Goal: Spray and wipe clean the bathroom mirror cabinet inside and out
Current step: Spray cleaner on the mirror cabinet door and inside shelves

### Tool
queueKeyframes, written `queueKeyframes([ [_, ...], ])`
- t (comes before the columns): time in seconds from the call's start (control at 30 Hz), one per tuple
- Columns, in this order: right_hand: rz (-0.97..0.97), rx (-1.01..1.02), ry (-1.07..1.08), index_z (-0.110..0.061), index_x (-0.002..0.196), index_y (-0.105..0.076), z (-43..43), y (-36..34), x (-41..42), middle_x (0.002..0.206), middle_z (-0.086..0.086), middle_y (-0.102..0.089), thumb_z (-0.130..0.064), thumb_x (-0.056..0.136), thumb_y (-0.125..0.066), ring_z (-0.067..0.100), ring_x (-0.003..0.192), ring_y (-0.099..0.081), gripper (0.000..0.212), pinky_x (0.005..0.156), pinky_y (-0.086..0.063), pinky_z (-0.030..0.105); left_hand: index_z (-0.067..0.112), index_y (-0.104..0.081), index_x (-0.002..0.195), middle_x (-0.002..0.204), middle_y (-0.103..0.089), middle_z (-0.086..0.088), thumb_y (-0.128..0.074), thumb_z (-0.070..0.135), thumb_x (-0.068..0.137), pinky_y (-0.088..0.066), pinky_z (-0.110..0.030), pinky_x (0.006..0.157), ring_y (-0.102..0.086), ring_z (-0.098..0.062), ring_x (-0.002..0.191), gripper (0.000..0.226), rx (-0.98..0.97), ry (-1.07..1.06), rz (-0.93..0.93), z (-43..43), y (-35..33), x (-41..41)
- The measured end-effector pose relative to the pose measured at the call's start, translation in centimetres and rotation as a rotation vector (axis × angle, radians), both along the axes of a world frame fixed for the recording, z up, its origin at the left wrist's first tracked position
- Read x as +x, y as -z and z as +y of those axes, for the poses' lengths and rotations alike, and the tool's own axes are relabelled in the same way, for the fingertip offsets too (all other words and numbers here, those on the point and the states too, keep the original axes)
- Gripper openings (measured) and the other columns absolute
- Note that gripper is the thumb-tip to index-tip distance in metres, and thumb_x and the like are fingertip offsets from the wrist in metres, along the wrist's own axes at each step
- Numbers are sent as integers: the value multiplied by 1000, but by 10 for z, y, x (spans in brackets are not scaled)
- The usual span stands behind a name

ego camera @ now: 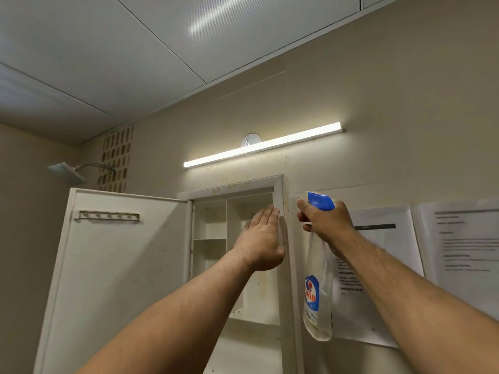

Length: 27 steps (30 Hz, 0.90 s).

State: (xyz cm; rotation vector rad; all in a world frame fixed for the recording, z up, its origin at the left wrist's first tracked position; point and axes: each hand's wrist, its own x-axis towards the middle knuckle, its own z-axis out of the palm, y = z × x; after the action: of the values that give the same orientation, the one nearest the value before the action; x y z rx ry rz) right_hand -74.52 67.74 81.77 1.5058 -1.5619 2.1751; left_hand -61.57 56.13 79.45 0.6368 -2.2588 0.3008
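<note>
The white mirror cabinet [237, 184] hangs on the wall with its door [118, 265] swung wide open to the left. Shelves and a vertical divider show inside. My left hand [263, 238] reaches into the opening with straight fingers, its edge against the cabinet's right inner side; whether a cloth lies under it is hidden. My right hand [324, 222] grips the neck of a clear spray bottle [318, 292] with a blue trigger head, just right of the cabinet frame. The nozzle points left toward the cabinet.
A lit tube lamp [263, 144] runs above the cabinet. A shower head [66, 172] sticks out at the left by a patterned vent. Printed paper sheets [459, 238] are stuck to the wall on the right. A small rack [109, 215] is on the door's inner face.
</note>
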Motion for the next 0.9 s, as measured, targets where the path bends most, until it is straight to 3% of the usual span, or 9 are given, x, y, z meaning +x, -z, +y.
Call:
queueKeyframes([
  [0.17, 1, 71, -47, -7, 89, -64, 2, 15, -7, 65, 4, -62, -29, 99, -67, 14, 57, -63, 25, 64, -60, 29, 27, 5, 160, 169, 9, 4, -53, 22, 92, -1, -41, 126, 11, -17, 154, 90, 87, -38, -48, 2, 14, -9],
  [0.33, 47, 21, -49, -13, 91, -66, 7, 32, -6, 81, 9, -71, -30, 98, -68, 22, 74, -72, 19, 73, -64, 35, 26, -2, 161, 169, -1, 5, -54, 19, 92, -7, -37, 126, 2, -14, 155, 87, 89, 10, 48, 1, 24, -12],
  [0.5, -29, 22, -35, -5, 85, -66, 5, 61, -7, 59, 2, -61, -31, 99, -67, 6, 47, -60, 29, 49, -53, 19, 27, -1, 161, 169, 5, 7, -52, 31, 95, -6, -38, 126, 5, -10, 154, 83, -47, -1, 103, 0, 38, -9],
  [0.67, -141, -25, -68, -5, 89, -69, 8, 90, -6, 73, 9, -69, -31, 98, -69, 13, 62, -68, 28, 63, -63, 30, 27, -2, 161, 169, 3, 7, -42, 39, 98, 1, -28, 122, 4, -7, 153, 75, -149, 30, 83, -2, 63, -4],
  [0.8, -141, 43, -53, -9, 80, -67, 8, 129, 2, 53, -3, -62, -37, 97, -69, 8, 49, -63, 33, 51, -53, 18, 27, -5, 161, 169, 1, 7, -40, 47, 99, -5, -31, 125, 1, -8, 154, 74, -110, 48, 93, -5, 99, -1],
  [0.9, -93, 59, -46, -11, 85, -67, 11, 149, 7, 66, 3, -69, -38, 97, -68, 22, 62, -69, 29, 61, -63, 32, 30, -5, 161, 169, -2, 10, -39, 52, 99, -9, -29, 124, 0, -4, 154, 73, -64, 102, 109, -3, 126, -1],
])
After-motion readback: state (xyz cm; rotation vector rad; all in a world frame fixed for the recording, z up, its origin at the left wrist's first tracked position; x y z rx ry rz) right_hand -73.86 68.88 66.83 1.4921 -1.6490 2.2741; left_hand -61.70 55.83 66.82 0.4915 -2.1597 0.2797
